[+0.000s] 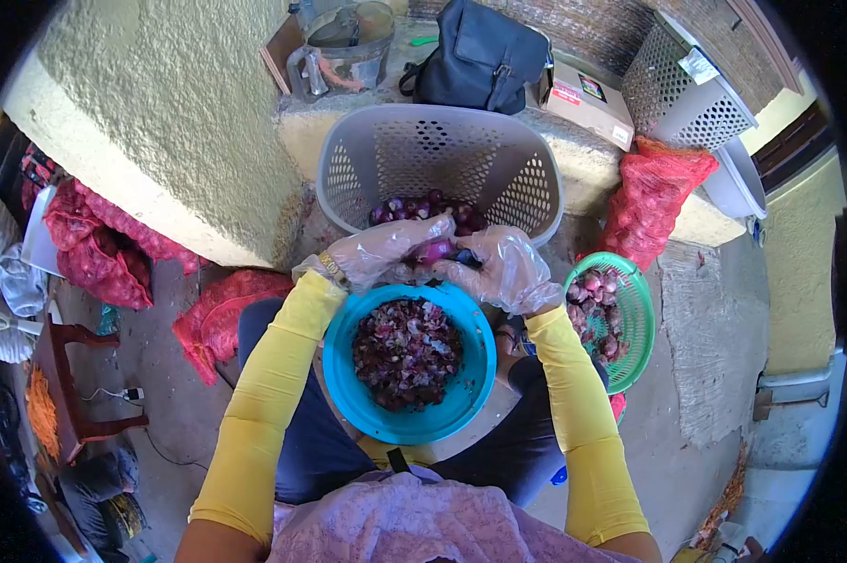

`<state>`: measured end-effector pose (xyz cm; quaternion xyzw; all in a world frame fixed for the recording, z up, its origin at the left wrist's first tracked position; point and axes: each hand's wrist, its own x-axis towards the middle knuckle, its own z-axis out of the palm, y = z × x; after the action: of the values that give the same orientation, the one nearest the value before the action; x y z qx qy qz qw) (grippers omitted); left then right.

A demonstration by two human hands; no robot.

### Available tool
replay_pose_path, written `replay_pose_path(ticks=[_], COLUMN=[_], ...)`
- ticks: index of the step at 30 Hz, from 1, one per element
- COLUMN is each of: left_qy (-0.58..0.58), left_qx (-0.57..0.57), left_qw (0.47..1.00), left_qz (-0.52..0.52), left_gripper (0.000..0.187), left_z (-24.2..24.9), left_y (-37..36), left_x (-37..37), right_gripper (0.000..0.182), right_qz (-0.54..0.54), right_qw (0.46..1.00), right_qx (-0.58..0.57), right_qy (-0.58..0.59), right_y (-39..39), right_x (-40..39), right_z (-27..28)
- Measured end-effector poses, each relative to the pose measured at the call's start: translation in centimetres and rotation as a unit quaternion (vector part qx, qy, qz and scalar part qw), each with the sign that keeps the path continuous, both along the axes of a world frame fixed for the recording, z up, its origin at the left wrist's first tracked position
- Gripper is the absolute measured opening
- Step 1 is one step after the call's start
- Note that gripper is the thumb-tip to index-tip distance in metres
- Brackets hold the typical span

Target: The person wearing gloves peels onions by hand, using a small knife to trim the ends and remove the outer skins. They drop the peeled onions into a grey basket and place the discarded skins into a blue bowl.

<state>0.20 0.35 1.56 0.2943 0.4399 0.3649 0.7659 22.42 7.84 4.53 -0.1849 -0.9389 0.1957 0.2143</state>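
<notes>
My left hand (386, 249), in a clear plastic glove, is closed around a red onion (433, 251). Close against it, my right hand (508, 267), gloved the same way, has its fingers closed on a small dark object (466, 257) whose kind I cannot make out. Both hands are above the far rim of a blue basin (481, 361), which contains a heap of onion skins (406, 352). Just beyond the hands stands a grey perforated laundry basket (433, 155) with several peeled-looking red onions (423, 206) at its bottom.
To the right, a green colander (647, 324) contains unpeeled onions (597, 305). Red mesh sacks (653, 197) stand behind it, with more sacks (236, 310) at left. A black backpack (480, 58), a cardboard box (587, 101) and a clear bucket (348, 47) sit on the ledge.
</notes>
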Motion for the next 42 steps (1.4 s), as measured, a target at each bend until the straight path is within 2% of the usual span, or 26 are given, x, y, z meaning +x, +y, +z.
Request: replay_pose_path(ticks=[2,6,8,12,14,18,21,24,27,29,32,36,38,42], left_qy=[-0.013,-0.006,-0.027,-0.021,-0.011,-0.017,-0.013,-0.003,-0.053,-0.101,-0.098,-0.122,-0.102,-0.04], left_qx=[0.016,0.053,0.023,0.005,-0.002,-0.016,-0.023,-0.02,-0.021,-0.026,-0.027,-0.019,-0.016,-0.011], left_qw=[0.999,0.999,0.999,1.0,0.994,0.995,0.992,0.996,0.995,0.99,0.99,0.992,0.991,0.994], left_qz=[-0.032,-0.004,0.021,0.017,0.105,0.1,0.125,0.09,0.08,0.094,0.102,0.03,0.079,0.101], left_gripper=[0.049,0.046,0.043,0.041,0.042,0.045,0.047,0.047,0.049,0.046,0.041,0.037,0.04,0.044], left_z=[0.1,0.6,-0.4,0.6,1.8,1.5,1.8,1.3,-0.3,-0.9,-0.9,-3.6,-3.1,-0.1], left_y=[0.0,-0.2,0.2,0.3,-0.2,0.0,-0.1,0.2,0.7,0.7,0.8,1.6,1.4,0.7], left_x=[-0.8,0.1,0.2,0.4,1.4,1.4,1.6,1.2,1.4,1.6,1.5,0.0,0.6,0.8], right_gripper=[0.045,0.043,0.052,0.054,0.056,0.056,0.056,0.055,0.049,0.041,0.032,0.024,0.02,0.017], right_qz=[-0.01,-0.012,-0.014,0.006,0.005,0.006,0.002,-0.023,-0.039,-0.017,0.006,0.048,0.07,0.078], right_qw=[1.0,1.0,0.999,0.999,0.998,0.997,0.999,1.0,0.998,0.981,0.969,0.974,0.981,0.98], right_qx=[-0.014,-0.018,0.004,0.008,0.007,0.009,0.003,-0.013,-0.05,-0.156,-0.226,-0.169,-0.152,-0.164], right_qy=[0.006,0.006,-0.035,-0.049,-0.065,-0.071,-0.033,-0.001,0.019,0.11,0.1,0.146,0.096,0.077], right_y=[0.0,0.0,0.0,0.1,-0.1,0.1,-0.1,-0.3,-0.1,-0.4,-1.1,-0.5,0.2,0.1], right_x=[0.0,0.0,0.1,0.1,0.1,0.4,0.5,0.5,0.4,0.2,-0.1,-0.7,-0.5,-0.3], right_z=[0.2,0.6,0.7,0.3,0.8,1.3,1.9,1.9,1.0,0.7,1.4,0.3,0.1,0.4])
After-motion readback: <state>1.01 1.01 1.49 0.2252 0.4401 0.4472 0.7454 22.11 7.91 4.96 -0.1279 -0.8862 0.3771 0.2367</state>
